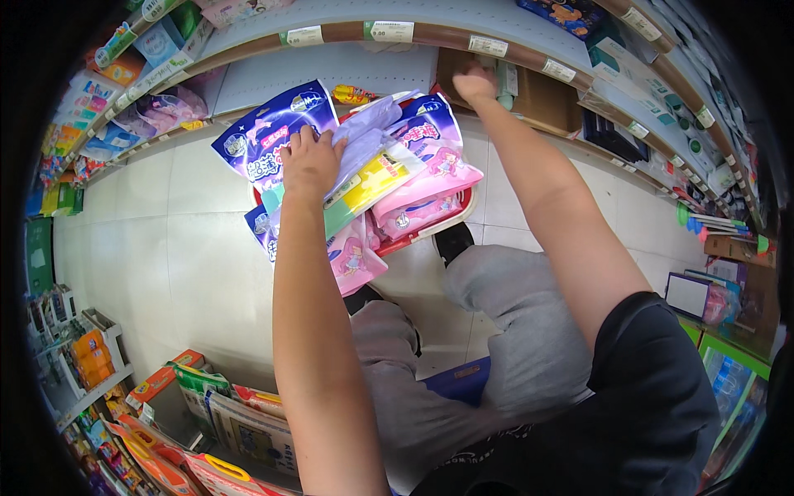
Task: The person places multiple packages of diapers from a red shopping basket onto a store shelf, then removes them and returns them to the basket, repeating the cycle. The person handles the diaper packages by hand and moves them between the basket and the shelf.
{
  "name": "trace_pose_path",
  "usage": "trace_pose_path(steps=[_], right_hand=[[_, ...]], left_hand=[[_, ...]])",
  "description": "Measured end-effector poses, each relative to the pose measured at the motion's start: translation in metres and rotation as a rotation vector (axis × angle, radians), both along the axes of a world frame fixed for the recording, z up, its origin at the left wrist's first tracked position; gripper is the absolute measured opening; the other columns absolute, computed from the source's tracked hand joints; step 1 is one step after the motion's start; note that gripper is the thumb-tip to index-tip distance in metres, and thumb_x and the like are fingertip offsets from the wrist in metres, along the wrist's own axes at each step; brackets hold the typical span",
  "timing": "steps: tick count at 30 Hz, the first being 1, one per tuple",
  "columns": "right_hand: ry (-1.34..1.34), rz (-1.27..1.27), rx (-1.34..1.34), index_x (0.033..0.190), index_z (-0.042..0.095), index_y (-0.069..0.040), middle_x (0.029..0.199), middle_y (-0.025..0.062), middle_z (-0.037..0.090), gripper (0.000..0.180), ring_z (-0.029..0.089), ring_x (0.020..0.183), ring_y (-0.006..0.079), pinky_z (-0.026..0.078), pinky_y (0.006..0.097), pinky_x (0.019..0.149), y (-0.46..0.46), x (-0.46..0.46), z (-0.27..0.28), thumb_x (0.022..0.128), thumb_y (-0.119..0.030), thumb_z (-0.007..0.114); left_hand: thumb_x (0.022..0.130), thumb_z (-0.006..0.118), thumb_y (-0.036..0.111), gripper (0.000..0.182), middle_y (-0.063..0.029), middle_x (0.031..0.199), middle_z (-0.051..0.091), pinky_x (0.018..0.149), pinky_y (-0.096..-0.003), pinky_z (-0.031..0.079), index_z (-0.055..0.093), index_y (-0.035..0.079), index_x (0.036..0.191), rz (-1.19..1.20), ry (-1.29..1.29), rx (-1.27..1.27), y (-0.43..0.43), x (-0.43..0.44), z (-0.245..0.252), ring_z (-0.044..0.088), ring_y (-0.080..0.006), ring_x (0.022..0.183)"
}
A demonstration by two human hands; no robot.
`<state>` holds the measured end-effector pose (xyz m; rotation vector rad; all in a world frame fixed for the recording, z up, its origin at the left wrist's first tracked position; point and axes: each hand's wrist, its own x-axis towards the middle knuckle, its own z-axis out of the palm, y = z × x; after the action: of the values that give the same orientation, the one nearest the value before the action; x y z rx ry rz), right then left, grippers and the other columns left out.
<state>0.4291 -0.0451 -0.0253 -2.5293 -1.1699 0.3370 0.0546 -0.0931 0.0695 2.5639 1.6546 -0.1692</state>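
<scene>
My left hand (312,158) rests with spread fingers on the packages heaped in a red basket (428,232) on the floor. Under and beside it are a dark blue printed pouch (248,139), a pale purple plastic package (366,139) and a yellow and green packet (372,186). Pink and blue pouches (446,162) with a cartoon figure fill the basket's right side. My right hand (476,84) reaches to a cardboard box (533,99) on the low shelf, beside a pale green package (507,84). Its fingers are blurred and partly hidden, so its hold cannot be told.
A shelf edge (434,36) with price tags curves over the low shelf. Packed shelves stand left and right. Bags in a bin (180,428) are at the lower left. A blue stool (462,381) shows between my legs. Pale tiles (124,260) cover the floor.
</scene>
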Motion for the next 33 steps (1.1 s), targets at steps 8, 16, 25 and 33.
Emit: trace_pose_path(steps=[8, 16, 25, 33], right_hand=[[-0.105, 0.048, -0.334, 0.143, 0.054, -0.009, 0.152, 0.0162, 0.051, 0.076, 0.048, 0.142, 0.0324, 0.044, 0.0453, 0.113, -0.024, 0.023, 0.010, 0.083, -0.053, 0.070], [0.108, -0.142, 0.019, 0.134, 0.062, -0.003, 0.139, 0.0236, 0.061, 0.070, 0.060, 0.129, 0.0368, 0.048, 0.0419, 0.108, -0.013, 0.033, -0.016, 0.085, -0.052, 0.066], [1.325, -0.719, 0.892, 0.138, 0.052, -0.006, 0.129, 0.0180, 0.061, 0.036, 0.066, 0.104, 0.0392, 0.065, 0.0519, 0.068, -0.009, 0.036, -0.009, 0.104, -0.021, 0.047], [1.462, -0.790, 1.037, 0.127, 0.061, -0.009, 0.123, 0.0138, 0.064, 0.026, 0.065, 0.099, 0.0305, 0.061, 0.0389, 0.075, -0.019, 0.092, -0.028, 0.102, -0.012, 0.053]], left_hand=[[0.105, 0.048, 0.050, 0.050, -0.0126, 0.134, 0.056, 0.106, -0.0504, 0.041, 0.057, 0.021, 0.144, 0.054, -0.006, 0.085, -0.005, -0.012, -0.016, 0.052, -0.0317, 0.126], [0.103, 0.051, 0.050, 0.051, -0.0162, 0.138, 0.056, 0.111, -0.0533, 0.039, 0.059, 0.018, 0.142, 0.085, -0.061, -0.026, 0.003, -0.007, 0.001, 0.051, -0.0347, 0.132], [0.104, 0.050, 0.041, 0.046, -0.0214, 0.134, 0.059, 0.106, -0.0481, 0.049, 0.063, 0.010, 0.136, 0.097, -0.126, -0.032, 0.011, -0.016, 0.010, 0.058, -0.0383, 0.125], [0.104, 0.050, 0.038, 0.044, -0.0210, 0.137, 0.058, 0.107, -0.0478, 0.049, 0.062, 0.010, 0.136, 0.088, -0.128, -0.068, 0.012, -0.011, 0.014, 0.057, -0.0377, 0.128]])
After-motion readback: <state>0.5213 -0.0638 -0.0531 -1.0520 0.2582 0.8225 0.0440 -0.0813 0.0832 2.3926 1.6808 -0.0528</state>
